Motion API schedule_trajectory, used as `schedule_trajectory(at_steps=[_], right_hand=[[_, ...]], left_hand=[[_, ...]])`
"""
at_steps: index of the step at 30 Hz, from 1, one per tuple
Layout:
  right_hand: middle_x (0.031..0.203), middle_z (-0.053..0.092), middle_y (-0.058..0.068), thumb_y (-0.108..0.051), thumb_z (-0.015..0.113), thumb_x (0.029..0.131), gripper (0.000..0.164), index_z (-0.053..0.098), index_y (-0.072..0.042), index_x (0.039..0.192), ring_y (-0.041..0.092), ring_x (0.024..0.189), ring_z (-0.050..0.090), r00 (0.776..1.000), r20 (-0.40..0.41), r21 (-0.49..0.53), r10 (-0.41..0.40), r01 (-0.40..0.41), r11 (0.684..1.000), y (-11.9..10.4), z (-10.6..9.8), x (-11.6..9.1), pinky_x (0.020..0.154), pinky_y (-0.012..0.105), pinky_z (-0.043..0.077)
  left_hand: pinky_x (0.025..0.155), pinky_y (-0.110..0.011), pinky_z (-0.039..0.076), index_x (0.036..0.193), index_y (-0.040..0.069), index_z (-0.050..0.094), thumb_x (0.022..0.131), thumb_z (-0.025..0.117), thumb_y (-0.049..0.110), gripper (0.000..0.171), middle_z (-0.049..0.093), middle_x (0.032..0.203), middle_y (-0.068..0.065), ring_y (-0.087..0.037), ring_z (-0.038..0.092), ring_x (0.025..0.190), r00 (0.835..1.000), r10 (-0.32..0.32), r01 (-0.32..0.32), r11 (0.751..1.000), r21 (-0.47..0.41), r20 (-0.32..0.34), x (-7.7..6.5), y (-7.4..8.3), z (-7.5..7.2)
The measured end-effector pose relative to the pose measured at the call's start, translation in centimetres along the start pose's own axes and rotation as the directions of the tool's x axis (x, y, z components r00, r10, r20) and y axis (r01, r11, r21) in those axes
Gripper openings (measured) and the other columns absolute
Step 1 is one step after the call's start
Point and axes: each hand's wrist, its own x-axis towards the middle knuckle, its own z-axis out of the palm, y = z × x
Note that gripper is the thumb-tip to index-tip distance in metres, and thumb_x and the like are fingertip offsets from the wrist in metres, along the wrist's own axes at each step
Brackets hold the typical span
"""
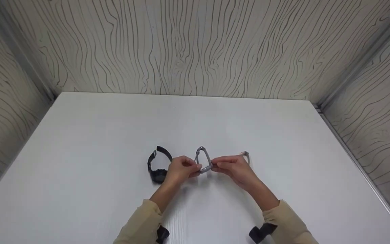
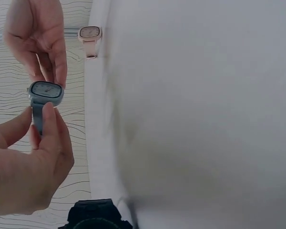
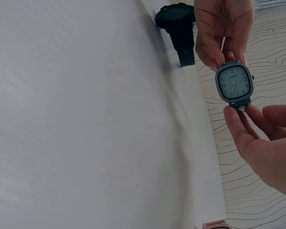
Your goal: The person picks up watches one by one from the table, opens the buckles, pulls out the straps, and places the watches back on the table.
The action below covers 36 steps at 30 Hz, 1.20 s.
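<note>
Both hands hold a grey-blue wristwatch (image 1: 205,168) above the white table, its strap forming a loop. The left hand (image 1: 180,170) pinches one strap end beside the case; the left wrist view shows its fingers on the strap. On the opposite side, the right hand (image 1: 238,170) pinches the strap close to the case. A squarish dial with numerals faces the wrist cameras, clearest on the watch (image 3: 234,82) in the right wrist view. A black wristwatch (image 1: 151,166) lies left of the left hand, partly covered by it. Behind the right hand is a pink wristwatch (image 2: 89,38), mostly hidden in the head view.
The white tabletop (image 1: 96,135) extends around the hands. A wood-grain patterned panel (image 1: 181,47) stands behind it, with similar panels at both sides. Black wrist mounts (image 1: 262,232) sit at the beige sleeves (image 1: 288,220).
</note>
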Motion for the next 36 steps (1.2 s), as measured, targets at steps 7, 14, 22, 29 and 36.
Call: schedule_trajectory(at_steps=[7,14,22,29,36], right_hand=[[0.097,0.065,0.018,0.005,0.056,0.086,0.025,0.054,0.023,0.104,0.022,0.089,0.065,0.995,0.074,0.025,-0.071,0.069,0.997,-1.4,0.1,-0.4,0.085,0.035,0.048],[0.1,0.064,0.021,-0.001,0.059,0.086,0.03,0.054,0.022,0.106,0.024,0.093,0.063,0.987,0.112,-0.036,-0.113,0.118,0.992,-2.2,0.4,-0.9,0.088,0.036,0.046],[0.097,0.063,0.02,-0.004,0.064,0.083,0.028,0.058,0.014,0.104,0.029,0.091,0.062,0.99,0.088,-0.151,-0.107,0.12,0.981,-2.4,0.6,-1.1,0.087,0.038,0.047],[0.092,0.064,0.013,-0.006,0.071,0.077,0.034,0.061,0.007,0.106,0.022,0.085,0.063,0.993,0.057,-0.271,-0.106,0.117,0.955,-2.7,1.0,-1.2,0.081,0.034,0.049],[0.086,0.062,0.01,-0.007,0.072,0.077,0.025,0.065,0.006,0.097,0.021,0.083,0.06,0.983,0.111,-0.352,-0.145,0.176,0.919,-3.1,1.3,-1.5,0.077,0.034,0.051]], left_hand=[[0.069,-0.029,0.053,0.092,-0.01,0.052,0.078,0.067,-0.006,0.021,0.054,0.082,-0.012,-0.016,0.062,0.07,0.999,0.039,-0.038,0.998,-0.047,0.016,-0.8,1.5,-0.1],[0.072,-0.029,0.053,0.109,-0.016,0.054,0.08,0.066,-0.003,0.034,0.06,0.087,-0.016,-0.02,0.064,0.077,0.997,0.051,-0.052,0.999,0.01,0.06,-1.6,2.5,-0.5],[0.071,-0.029,0.053,0.096,-0.008,0.061,0.075,0.07,-0.001,0.023,0.06,0.085,-0.011,-0.016,0.061,0.077,0.993,0.074,-0.085,0.988,0.127,0.087,-2.2,2.9,-0.7],[0.07,-0.03,0.053,0.091,-0.007,0.061,0.073,0.071,-0.002,0.021,0.061,0.08,-0.009,-0.016,0.059,0.075,0.984,0.128,-0.149,0.971,0.186,0.12,-2.8,3.2,-1.0],[0.071,-0.03,0.05,0.091,-0.003,0.062,0.073,0.072,0.001,0.021,0.062,0.08,-0.007,-0.015,0.058,0.076,0.975,0.176,-0.203,0.954,0.222,0.136,-3.3,3.5,-1.0]])
